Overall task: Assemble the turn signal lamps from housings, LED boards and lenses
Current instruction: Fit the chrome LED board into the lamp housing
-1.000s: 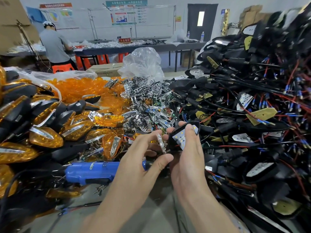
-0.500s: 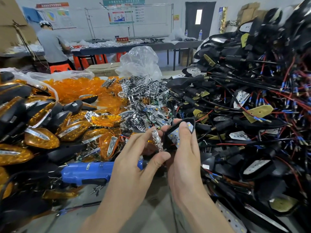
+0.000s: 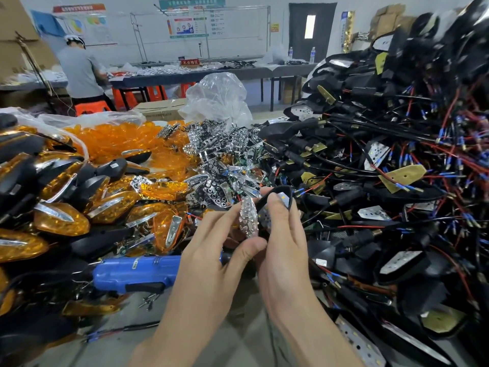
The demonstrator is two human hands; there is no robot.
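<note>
As the left hand [image 3: 211, 260] has swung its pinched chrome reflector [image 3: 248, 219] upright against the black housing [image 3: 275, 200] gripped in the right hand [image 3: 284, 250], seating looks imminent.

Amber, chrome and black on my bench

I see orange lenses [image 3: 111, 140], a studded chrome reflector [image 3: 248, 219], a blue screwdriver [image 3: 137, 272], black housings with red-and-blue wires [image 3: 397, 160].

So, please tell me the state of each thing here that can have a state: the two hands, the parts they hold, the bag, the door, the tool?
Left hand: closed on the chrome reflector.
Chrome reflector: held on edge, beside the housing, not seated.
Right hand: gripping the black housing.
Black housing: open, LED board visible inside, no lens.
Clear plastic bag: open, crumpled.
Blue power tool: lying unused.
Door: shut.
</note>
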